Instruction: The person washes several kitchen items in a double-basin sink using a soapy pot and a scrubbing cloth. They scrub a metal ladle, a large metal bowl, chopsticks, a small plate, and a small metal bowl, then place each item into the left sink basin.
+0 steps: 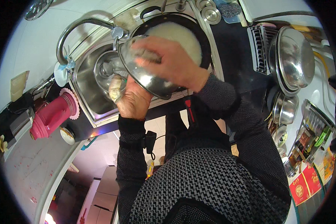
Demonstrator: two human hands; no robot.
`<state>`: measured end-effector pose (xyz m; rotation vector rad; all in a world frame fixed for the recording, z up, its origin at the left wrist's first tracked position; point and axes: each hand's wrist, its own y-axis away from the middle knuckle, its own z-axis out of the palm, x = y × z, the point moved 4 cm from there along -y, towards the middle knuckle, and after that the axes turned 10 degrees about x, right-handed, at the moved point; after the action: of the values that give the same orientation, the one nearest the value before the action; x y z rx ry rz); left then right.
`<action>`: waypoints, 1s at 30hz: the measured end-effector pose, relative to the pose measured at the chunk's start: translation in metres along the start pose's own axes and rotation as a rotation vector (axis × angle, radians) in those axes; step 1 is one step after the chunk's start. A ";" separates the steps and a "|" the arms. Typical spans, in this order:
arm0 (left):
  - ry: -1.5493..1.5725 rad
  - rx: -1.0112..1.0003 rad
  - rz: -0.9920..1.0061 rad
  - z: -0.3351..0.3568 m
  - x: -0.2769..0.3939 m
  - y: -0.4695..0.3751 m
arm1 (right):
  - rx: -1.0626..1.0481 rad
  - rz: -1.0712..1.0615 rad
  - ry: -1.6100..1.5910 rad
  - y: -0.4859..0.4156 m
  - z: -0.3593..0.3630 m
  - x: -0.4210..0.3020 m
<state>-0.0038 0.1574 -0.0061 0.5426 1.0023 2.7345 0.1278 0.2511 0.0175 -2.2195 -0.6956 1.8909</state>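
Observation:
My left hand [135, 99] supports a shiny metal bowl [149, 79] from below, its fingers hidden behind the rim. The bowl is tilted over the gap between the sink and a black wok. A pale, lumpy shape at the thumb side of this hand may be the thumb or something wrapped on it; I cannot tell. My right hand [170, 58], blurred, presses a grey-green scrubbing pad [148, 55] to the bowl's surface. Under it, the wok [205, 44] holds cloudy whitish liquid [182, 33]. Left of the bowl, another metal bowl [99, 65] sits in the sink [86, 96].
A curved chrome faucet [70, 30] arches above the sink's left side. On the counter at left stands a pink thermos jug [54, 114]. Stacked metal basins [296, 58] and a metal pot [285, 109] line the right. Small metal lids [210, 14] lie beyond the wok.

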 end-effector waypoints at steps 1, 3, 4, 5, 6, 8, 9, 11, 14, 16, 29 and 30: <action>-0.007 0.011 0.024 0.000 0.001 0.000 | -0.023 -0.021 0.034 0.006 0.007 -0.007; 0.013 0.013 0.034 -0.001 0.001 0.002 | -0.071 -0.065 0.103 0.023 0.017 -0.019; 0.039 0.005 0.021 -0.003 0.002 0.005 | -0.090 -0.106 0.104 0.031 0.017 -0.024; 0.065 -0.002 0.008 -0.005 0.003 0.009 | -0.120 -0.106 0.097 0.040 0.017 -0.028; 0.024 0.075 -0.014 -0.011 0.005 0.010 | -0.151 -0.107 0.089 0.048 0.017 -0.031; 0.027 0.030 0.014 -0.017 0.004 0.016 | -0.221 -0.095 0.063 0.065 0.014 -0.034; 0.055 -0.007 0.018 -0.021 0.003 0.018 | -0.258 -0.083 0.049 0.073 0.011 -0.034; -0.012 -0.071 0.043 -0.030 0.001 0.019 | -0.298 -0.036 0.009 0.085 0.004 -0.031; -0.059 -0.078 0.070 -0.047 0.000 0.020 | -0.248 0.076 -0.053 0.095 -0.007 -0.024; -0.093 -0.124 0.076 -0.054 0.002 0.018 | -0.134 0.154 -0.086 0.098 -0.016 -0.016; -0.113 0.191 0.146 -0.092 0.015 0.019 | -0.169 0.244 0.445 0.098 -0.021 0.161; -0.145 0.149 0.153 -0.092 0.016 0.019 | -0.243 0.111 0.591 0.104 -0.018 0.162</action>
<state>-0.0554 0.0933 -0.0542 0.8625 1.1793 2.7153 0.1873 0.2326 -0.1658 -2.8173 -0.7268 1.1157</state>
